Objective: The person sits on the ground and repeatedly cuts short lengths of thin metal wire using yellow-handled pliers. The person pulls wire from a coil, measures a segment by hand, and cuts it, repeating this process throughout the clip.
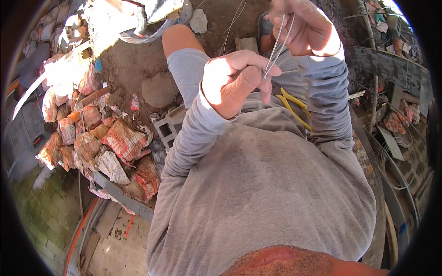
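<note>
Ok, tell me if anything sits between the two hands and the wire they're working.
Nothing visible does. The left hand pinches the thin wire at its lower end, and the right hand holds the upper strands directly. The yellow-handled pliers lie below on the lap, apart.

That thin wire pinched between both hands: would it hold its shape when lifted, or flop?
The wire runs in nearly straight doubled strands between the left hand and right hand, so it is probably springy rather than floppy. Its thinness suggests it is light and bends easily under finger pressure.
</note>
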